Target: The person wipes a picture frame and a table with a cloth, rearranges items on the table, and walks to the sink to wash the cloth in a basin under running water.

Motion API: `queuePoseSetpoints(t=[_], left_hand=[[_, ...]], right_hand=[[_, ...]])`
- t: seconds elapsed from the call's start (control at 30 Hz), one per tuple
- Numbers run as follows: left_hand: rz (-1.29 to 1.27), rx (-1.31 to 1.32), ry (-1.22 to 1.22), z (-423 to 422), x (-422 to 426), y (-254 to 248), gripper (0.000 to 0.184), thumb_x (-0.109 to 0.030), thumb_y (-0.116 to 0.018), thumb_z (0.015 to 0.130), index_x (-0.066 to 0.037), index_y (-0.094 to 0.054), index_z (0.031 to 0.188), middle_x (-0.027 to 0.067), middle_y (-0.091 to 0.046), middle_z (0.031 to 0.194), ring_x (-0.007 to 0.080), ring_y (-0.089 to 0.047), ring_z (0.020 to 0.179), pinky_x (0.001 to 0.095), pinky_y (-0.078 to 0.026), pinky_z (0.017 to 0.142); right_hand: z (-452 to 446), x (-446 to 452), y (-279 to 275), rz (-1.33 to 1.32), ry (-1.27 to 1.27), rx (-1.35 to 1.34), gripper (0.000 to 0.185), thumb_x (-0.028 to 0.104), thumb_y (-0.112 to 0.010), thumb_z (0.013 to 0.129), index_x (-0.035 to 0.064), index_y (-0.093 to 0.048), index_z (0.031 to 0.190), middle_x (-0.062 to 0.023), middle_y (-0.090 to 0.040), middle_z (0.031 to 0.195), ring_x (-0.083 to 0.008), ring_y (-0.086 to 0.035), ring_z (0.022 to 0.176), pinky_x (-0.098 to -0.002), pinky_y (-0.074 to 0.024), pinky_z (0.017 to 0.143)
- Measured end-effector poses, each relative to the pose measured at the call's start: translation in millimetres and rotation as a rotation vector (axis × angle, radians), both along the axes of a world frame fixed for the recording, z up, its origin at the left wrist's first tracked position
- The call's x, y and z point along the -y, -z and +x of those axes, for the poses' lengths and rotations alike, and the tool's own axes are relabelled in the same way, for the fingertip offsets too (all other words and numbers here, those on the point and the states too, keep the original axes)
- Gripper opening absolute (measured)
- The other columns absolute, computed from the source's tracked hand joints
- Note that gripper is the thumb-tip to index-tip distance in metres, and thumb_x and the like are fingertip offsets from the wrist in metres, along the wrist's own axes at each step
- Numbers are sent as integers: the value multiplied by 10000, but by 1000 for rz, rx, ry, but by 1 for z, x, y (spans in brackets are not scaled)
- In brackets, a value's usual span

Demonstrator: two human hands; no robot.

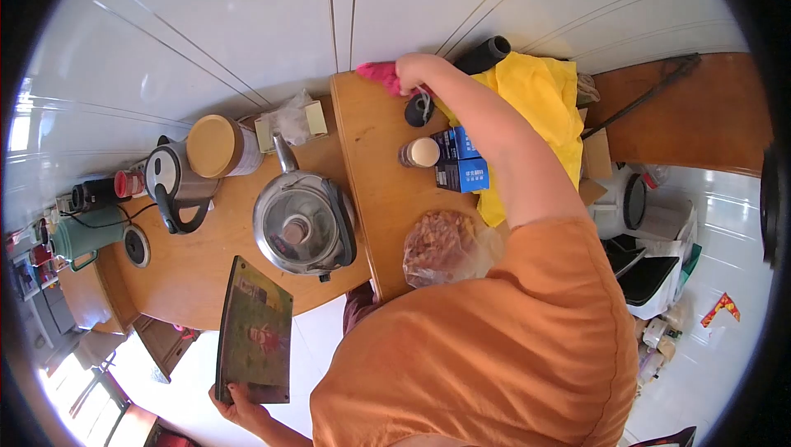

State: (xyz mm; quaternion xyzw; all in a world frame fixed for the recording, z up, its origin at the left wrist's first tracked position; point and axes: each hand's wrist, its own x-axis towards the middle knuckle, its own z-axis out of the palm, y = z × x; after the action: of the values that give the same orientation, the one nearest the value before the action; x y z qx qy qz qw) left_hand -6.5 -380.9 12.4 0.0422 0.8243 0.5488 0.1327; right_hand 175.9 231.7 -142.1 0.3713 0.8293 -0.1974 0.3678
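In the head view my left hand [239, 407] grips the lower edge of a framed picture [257, 336], held upright off the table's front edge. My right arm reaches across to the wall side, where my right hand [409, 73] is closed on a pink cloth [379, 75] pressed to the table's back corner. Just below that hand stands a black round-topped item [418, 111] with a cord loop. A black cylinder [484, 55] lies behind my forearm. Nearby are a jar with a pale lid [420, 153] and blue boxes [463, 159], partly covered by my arm.
A glass-lidded steel kettle [294, 220] stands left of the table seam, with a second kettle [169, 175] and a tan-lidded tub [218, 147] beyond. A bag of reddish-brown food [441, 245] lies near my body. Yellow fabric [535, 88] covers things at right.
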Motion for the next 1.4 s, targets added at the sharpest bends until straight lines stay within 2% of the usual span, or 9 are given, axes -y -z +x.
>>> queuePoseSetpoints(t=[0.33, 0.43, 0.53, 0.67, 0.77, 0.87, 1.07, 1.17, 1.4], left_hand=[[22, -38, -38, 0, 12, -3, 242, -140, -600, 817, -16, -488, 992, 69, -533, 894, 156, -500, 807, 280, -445, 707], [34, -81, -27, 2, 20, -3, 241, -176, -607, 827, -22, -487, 968, 69, -535, 868, 150, -497, 776, 264, -456, 678], [47, -91, -28, 5, 26, -8, 235, -171, -604, 828, -21, -486, 965, 68, -534, 865, 145, -495, 772, 256, -448, 672], [101, -79, -19, 7, 33, -12, 230, -165, -602, 827, -21, -486, 964, 60, -529, 858, 139, -491, 774, 248, -439, 667], [103, -95, -9, 6, 33, -17, 224, -152, -599, 824, -19, -488, 967, 60, -530, 861, 137, -489, 771, 247, -435, 669], [84, -67, 29, -6, 43, -13, 216, -135, -591, 825, -15, -492, 976, 66, -538, 875, 141, -498, 783, 254, -438, 688], [184, -66, 107, -14, 41, -15, 220, -85, -582, 820, -16, -492, 1008, 78, -551, 896, 149, -528, 810, 265, -451, 712], [197, -78, 126, -15, 43, -17, 228, -86, -596, 812, -16, -501, 1007, 74, -560, 907, 152, -529, 815, 272, -454, 727], [108, -146, 157, -3, 51, -32, 209, -95, -593, 810, -13, -515, 985, 66, -563, 902, 146, -521, 801, 259, -456, 704]], right_hand=[[-6, 52, -41, -162, -209, -134, 287, 153, -624, 672, 44, -638, 937, -105, -645, 880, -238, -607, 771, -358, -481, 680], [9, 37, -32, -488, 474, -444, 293, 102, -558, 683, 13, -600, 959, -92, -630, 855, -194, -600, 748, -321, -488, 671], [29, 31, -48, -765, 947, -726, 113, 97, -542, 668, 57, -575, 769, -25, -578, 739, -134, -558, 649, -281, -469, 616], [66, 51, -85, -942, 979, -957, 120, 89, -485, 663, 53, -545, 760, -16, -561, 724, -117, -544, 641, -257, -461, 606], [106, 83, -116, -841, 922, -1064, 371, 72, -432, 640, -37, -556, 972, -86, -599, 904, -157, -580, 783, -269, -481, 719], [151, 140, -174, -729, 933, -1092, 415, 80, -436, 606, -50, -555, 981, -79, -597, 894, -143, -571, 769, -250, -472, 690], [262, 225, -171, -472, 817, -709, 328, 176, -562, 670, 23, -596, 959, -47, -599, 838, -151, -569, 769, -265, -459, 706], [271, 264, -157, 147, 405, -664, 366, 189, -640, 680, 27, -582, 1003, -91, -578, 971, -232, -553, 919, -307, -433, 811], [163, 244, -137, 396, 173, -938, 326, 221, -672, 665, 79, -595, 948, -124, -560, 978, -300, -540, 920, -382, -443, 782]])
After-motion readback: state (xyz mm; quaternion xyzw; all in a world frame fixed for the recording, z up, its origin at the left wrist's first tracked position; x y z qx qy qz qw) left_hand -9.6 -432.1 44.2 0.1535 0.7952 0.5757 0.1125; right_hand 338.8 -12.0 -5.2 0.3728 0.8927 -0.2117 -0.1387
